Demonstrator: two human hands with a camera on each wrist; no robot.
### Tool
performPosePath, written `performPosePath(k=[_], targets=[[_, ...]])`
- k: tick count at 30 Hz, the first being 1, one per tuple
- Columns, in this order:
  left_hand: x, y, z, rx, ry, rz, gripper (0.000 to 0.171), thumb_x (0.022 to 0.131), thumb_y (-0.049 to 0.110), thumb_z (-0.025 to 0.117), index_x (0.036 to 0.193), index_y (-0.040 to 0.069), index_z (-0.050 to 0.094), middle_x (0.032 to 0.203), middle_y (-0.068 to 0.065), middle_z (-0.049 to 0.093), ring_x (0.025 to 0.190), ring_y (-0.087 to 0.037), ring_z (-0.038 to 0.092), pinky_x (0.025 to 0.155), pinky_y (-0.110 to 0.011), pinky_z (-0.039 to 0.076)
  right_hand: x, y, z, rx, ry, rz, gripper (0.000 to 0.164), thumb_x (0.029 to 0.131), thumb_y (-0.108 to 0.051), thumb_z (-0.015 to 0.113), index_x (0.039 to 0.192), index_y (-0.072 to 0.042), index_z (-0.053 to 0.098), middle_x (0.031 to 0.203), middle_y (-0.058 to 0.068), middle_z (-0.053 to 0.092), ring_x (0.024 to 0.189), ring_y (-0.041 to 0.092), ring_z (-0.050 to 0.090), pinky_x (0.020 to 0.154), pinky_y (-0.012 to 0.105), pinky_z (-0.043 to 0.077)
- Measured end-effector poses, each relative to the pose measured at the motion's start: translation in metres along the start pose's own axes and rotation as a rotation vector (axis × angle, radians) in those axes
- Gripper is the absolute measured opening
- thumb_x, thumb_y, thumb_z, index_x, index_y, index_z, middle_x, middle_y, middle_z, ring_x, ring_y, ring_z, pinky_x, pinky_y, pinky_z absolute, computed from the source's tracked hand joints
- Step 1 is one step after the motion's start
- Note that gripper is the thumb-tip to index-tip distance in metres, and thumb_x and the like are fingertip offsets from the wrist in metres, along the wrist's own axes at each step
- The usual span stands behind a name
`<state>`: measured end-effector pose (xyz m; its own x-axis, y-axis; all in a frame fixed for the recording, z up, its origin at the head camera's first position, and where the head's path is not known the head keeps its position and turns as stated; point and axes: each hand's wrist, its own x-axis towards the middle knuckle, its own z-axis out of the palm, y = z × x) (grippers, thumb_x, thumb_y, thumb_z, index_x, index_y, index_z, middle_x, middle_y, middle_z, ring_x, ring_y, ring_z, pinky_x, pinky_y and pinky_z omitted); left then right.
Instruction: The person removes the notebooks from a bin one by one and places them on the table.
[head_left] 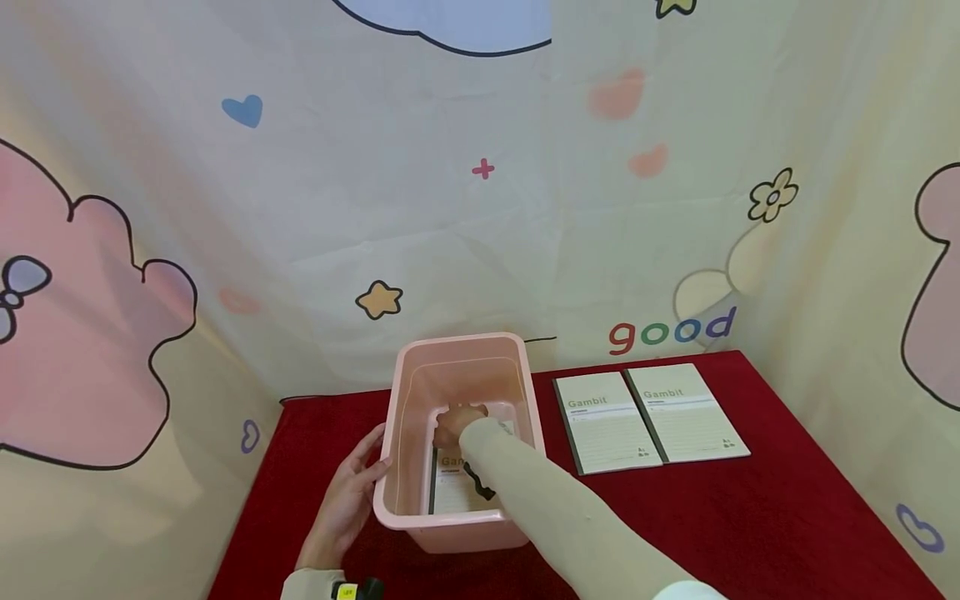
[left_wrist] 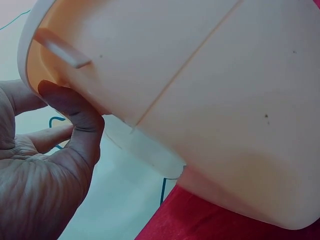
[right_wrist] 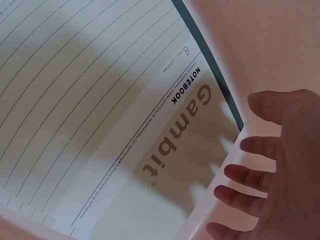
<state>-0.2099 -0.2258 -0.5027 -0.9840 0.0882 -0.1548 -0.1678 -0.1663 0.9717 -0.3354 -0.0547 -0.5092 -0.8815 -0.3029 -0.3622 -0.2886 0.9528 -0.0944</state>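
Note:
A pink plastic bin (head_left: 468, 535) stands on the red cloth, its near end toward me. At the bin's left side my left hand (head_left: 348, 496) grips the rim, with the thumb tucked under the lip in the left wrist view. My right hand (head_left: 453, 425) reaches down inside the bin near its far end. In the right wrist view its fingers are spread and fairly straight, beside the top edge of a notebook (right_wrist: 115, 100) and holding nothing. That notebook lies flat on the bin floor, cover up, with "Gambit" printed on it and a dark spine strip.
Two more Gambit notebooks, a left one (head_left: 607, 425) and a right one (head_left: 686, 417), lie side by side on the red cloth (head_left: 810, 517) to the right of the bin. A printed curtain (head_left: 450, 217) hangs behind and along both sides.

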Motion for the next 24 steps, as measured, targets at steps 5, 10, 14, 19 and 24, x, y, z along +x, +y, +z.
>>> performPosePath(k=[5,10,14,19,24], targets=[[0.0,0.0,0.0,0.015,0.007,0.002,0.063,0.094,0.015,0.061,0.151,0.02,0.034,0.153,-0.006,0.034,0.133,-0.027,0.046,0.101,-0.035,0.051,0.001,-0.001,0.001,0.012,-0.011,-0.007,0.036,0.089,-0.041,0.059,0.124,-0.031,0.063,0.125,-0.003,0.061,0.102,0.016,0.053,0.09,0.046,0.046],[-0.001,0.0,0.0,-0.003,0.008,-0.001,0.062,0.094,0.015,0.062,0.15,0.021,0.036,0.153,-0.006,0.035,0.134,-0.029,0.045,0.102,-0.039,0.051,-0.011,0.001,-0.002,0.001,-0.006,0.004,0.044,0.092,-0.042,0.057,0.134,-0.031,0.056,0.134,-0.001,0.056,0.111,0.018,0.053,0.093,0.048,0.046],[-0.001,0.001,0.0,-0.006,0.004,0.001,0.062,0.094,0.015,0.062,0.15,0.021,0.036,0.153,-0.006,0.034,0.135,-0.031,0.044,0.101,-0.039,0.052,-0.014,0.003,-0.002,-0.013,-0.021,0.027,0.041,0.091,-0.044,0.06,0.129,-0.03,0.06,0.126,-0.001,0.057,0.107,0.017,0.053,0.095,0.047,0.045],[-0.001,0.001,0.0,0.002,-0.002,0.005,0.062,0.094,0.015,0.062,0.15,0.021,0.036,0.154,-0.006,0.034,0.139,-0.036,0.04,0.102,-0.04,0.051,-0.016,0.0,-0.004,0.008,-0.032,0.025,0.044,0.091,-0.043,0.062,0.132,-0.028,0.056,0.129,0.0,0.056,0.112,0.019,0.053,0.098,0.046,0.044],[-0.001,0.0,-0.001,-0.001,0.001,0.008,0.061,0.095,0.015,0.061,0.15,0.02,0.036,0.153,-0.006,0.035,0.141,-0.039,0.036,0.104,-0.04,0.049,-0.016,-0.001,-0.003,0.035,-0.02,0.008,0.05,0.09,-0.044,0.064,0.135,-0.027,0.052,0.134,0.002,0.053,0.114,0.021,0.053,0.096,0.046,0.045]])
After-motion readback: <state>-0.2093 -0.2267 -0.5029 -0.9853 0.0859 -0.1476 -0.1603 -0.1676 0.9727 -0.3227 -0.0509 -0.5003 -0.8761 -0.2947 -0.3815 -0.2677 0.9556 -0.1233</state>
